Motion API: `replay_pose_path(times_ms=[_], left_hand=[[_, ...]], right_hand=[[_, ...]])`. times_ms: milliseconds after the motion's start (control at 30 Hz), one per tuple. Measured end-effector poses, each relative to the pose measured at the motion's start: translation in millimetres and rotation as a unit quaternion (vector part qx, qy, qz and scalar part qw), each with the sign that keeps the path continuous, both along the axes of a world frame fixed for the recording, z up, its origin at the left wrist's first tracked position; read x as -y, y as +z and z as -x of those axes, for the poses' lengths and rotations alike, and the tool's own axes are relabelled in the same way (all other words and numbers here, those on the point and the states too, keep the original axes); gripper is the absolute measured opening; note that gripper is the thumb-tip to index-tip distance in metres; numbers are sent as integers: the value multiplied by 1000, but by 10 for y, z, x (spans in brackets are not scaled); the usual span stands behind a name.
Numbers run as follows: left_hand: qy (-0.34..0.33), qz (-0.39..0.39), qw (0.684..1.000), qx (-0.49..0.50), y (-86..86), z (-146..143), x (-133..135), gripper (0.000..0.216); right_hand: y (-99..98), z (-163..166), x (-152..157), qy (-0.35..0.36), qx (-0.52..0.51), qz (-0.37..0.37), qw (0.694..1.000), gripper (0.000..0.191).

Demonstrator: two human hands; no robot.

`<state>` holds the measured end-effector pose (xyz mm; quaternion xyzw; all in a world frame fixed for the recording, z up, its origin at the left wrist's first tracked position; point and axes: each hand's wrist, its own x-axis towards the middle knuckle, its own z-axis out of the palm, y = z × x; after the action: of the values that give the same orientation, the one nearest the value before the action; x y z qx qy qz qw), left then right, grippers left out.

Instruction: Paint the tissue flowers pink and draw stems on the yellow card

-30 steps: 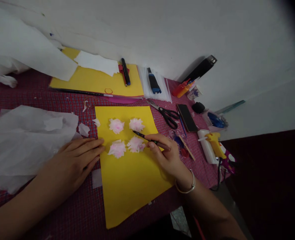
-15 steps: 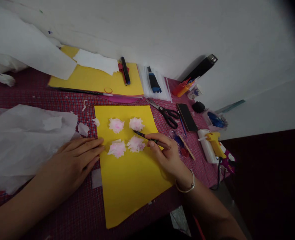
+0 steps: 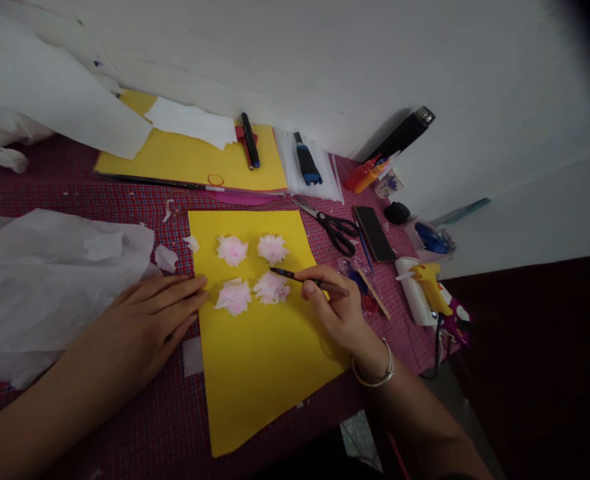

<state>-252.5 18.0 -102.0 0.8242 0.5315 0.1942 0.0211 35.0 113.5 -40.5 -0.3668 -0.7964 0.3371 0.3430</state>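
A yellow sheet of paper (image 3: 262,373) lies on the table, with several crumpled pink-and-white tissue paper flowers (image 3: 232,251) grouped on its upper half. My left hand (image 3: 149,320) rests flat with fingers stretched, fingertips on the sheet's left edge. In my right hand (image 3: 337,303) a slim dark pen (image 3: 287,273) is gripped, its tip pointing left at the gap between the two right-hand flowers, just above the lower one (image 3: 272,288). Whether the tip touches the paper is too small to tell.
White tissue paper (image 3: 55,280) spreads at the left. Scissors (image 3: 332,227), a phone (image 3: 375,233) and a paint palette (image 3: 359,283) lie to the right, with a yellow glue gun (image 3: 432,287) beyond. Behind are yellow sheets (image 3: 185,160) and a marker (image 3: 249,140) near the wall.
My right hand has shifted slightly right, and the pen tip has moved down from the upper right flower toward the lower one. My left hand stays in place.
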Motion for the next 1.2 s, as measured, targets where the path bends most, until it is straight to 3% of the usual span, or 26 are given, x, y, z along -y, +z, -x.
replay_pose_path(times_ms=[600,967,1200], left_hand=[[9,13,1000,-17,-3,14,19,42],[9,17,1000,8,-1,18,22,42],[3,23,1000,-9,-37,44,37,43]], right_hand=[[-101,-90,-58,-40,-40,79,995,16],[-16,-122,-42,-90,-92,50,990,16],[-83,-125,-65,-72,-88,60,992,14]])
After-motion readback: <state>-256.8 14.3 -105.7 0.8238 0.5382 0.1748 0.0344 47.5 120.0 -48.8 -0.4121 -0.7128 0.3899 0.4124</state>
